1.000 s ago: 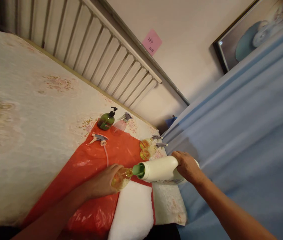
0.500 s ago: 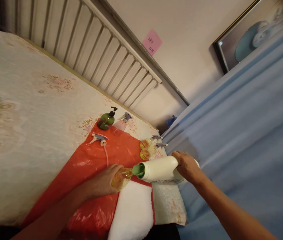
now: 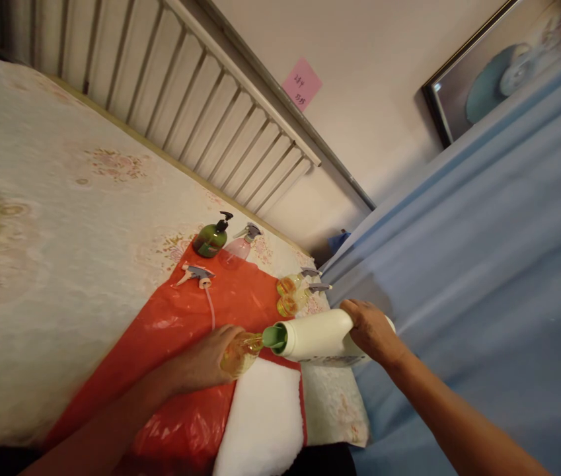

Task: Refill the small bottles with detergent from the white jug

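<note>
My left hand (image 3: 215, 357) is closed around a clear spray bottle (image 3: 241, 354) with yellow liquid in it, its head off and its neck tilted to the right. My right hand (image 3: 370, 330) grips a large cream jug (image 3: 320, 332) tipped onto its side. The jug's green spout (image 3: 274, 337) meets the mouth of the bottle. A loose grey and white spray trigger (image 3: 197, 274) with its tube lies on a red plastic sheet (image 3: 240, 287), just beyond my left hand. Below the jug is a folded white fluffy cloth (image 3: 265, 416).
A green pump bottle (image 3: 209, 239) and a pink spray bottle (image 3: 237, 251) stand at the sheet's far edge. Two yellow spray bottles (image 3: 290, 296) sit beyond the jug. A blue curtain (image 3: 483, 277) hangs close on the right; a radiator (image 3: 186, 99) runs behind the floral tablecloth (image 3: 76, 218).
</note>
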Demonstrator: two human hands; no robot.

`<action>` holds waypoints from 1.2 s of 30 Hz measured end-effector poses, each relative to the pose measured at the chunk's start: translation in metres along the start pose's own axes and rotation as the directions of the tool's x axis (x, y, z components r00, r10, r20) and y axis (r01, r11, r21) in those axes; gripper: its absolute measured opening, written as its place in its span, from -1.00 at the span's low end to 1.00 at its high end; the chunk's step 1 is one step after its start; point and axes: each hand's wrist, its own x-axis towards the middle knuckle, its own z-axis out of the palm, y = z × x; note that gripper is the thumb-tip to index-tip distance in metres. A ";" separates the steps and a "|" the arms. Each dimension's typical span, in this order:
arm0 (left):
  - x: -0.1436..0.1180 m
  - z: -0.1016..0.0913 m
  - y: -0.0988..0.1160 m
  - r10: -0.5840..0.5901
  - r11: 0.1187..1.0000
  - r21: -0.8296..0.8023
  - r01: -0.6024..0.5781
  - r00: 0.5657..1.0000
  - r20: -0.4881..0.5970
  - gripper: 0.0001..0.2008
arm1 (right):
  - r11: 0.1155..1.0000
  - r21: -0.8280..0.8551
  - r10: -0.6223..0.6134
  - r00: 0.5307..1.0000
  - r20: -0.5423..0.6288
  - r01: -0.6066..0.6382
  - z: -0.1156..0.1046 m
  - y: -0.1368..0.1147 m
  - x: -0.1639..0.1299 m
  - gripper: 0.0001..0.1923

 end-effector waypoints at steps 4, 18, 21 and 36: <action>-0.001 -0.002 0.005 0.009 1.000 0.007 -0.009 1.000 0.002 -0.61 | 1.000 -0.012 0.008 1.000 0.001 -0.008 0.000 0.000 0.000 -0.75; -0.001 -0.001 0.003 0.022 1.000 -0.009 -0.022 1.000 -0.002 -0.59 | 1.000 -0.027 -0.001 1.000 -0.004 0.001 0.002 0.001 0.001 -0.73; 0.000 -0.001 0.001 0.021 1.000 -0.020 -0.021 1.000 -0.001 -0.62 | 1.000 -0.022 0.004 1.000 0.002 -0.004 0.001 0.001 0.001 -0.74; 0.000 -0.001 -0.001 -0.004 1.000 -0.016 0.004 1.000 0.007 -0.53 | 1.000 -0.024 0.009 1.000 -0.001 -0.009 -0.001 -0.001 0.000 -0.73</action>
